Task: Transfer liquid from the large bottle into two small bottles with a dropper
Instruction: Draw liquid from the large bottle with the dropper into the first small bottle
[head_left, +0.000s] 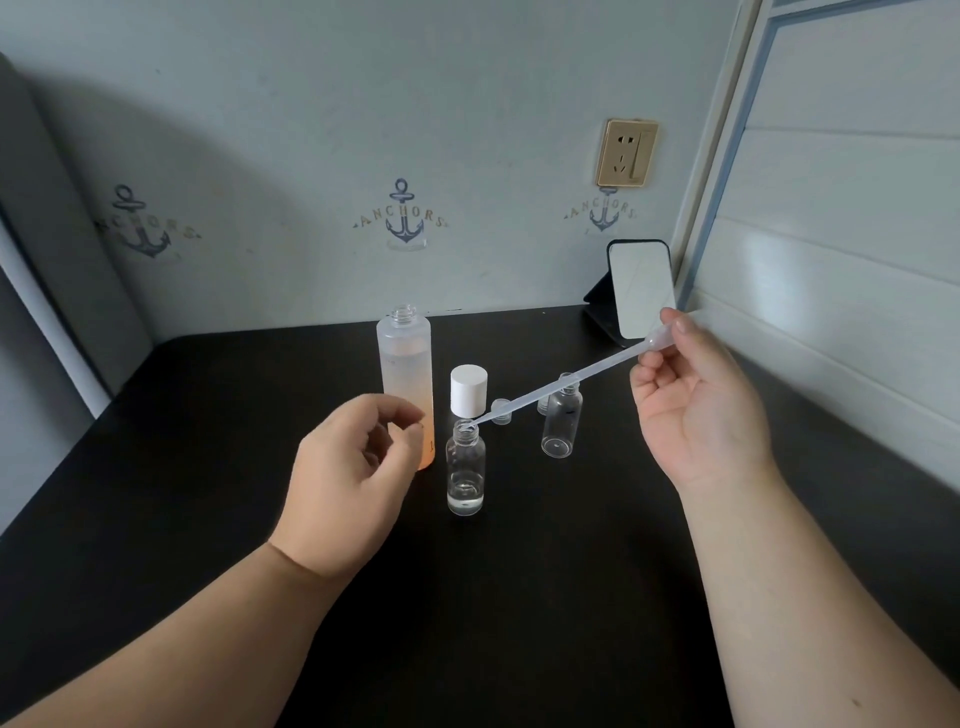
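Your right hand (696, 400) pinched the dropper (566, 382), its tip at the mouth of the near small bottle (465, 470) on the worktop (571, 571). Your left hand (353, 478) hovered loosely curled, holding nothing, before the large bottle (404, 364).

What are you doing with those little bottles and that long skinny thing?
The right hand pinches a long clear plastic dropper, its tip at the mouth of the nearer small clear bottle, which holds a little clear liquid. The left hand hovers beside it, holding nothing. The tall frosted orange-tinted bottle stands open behind. The farther small clear bottle looks empty.
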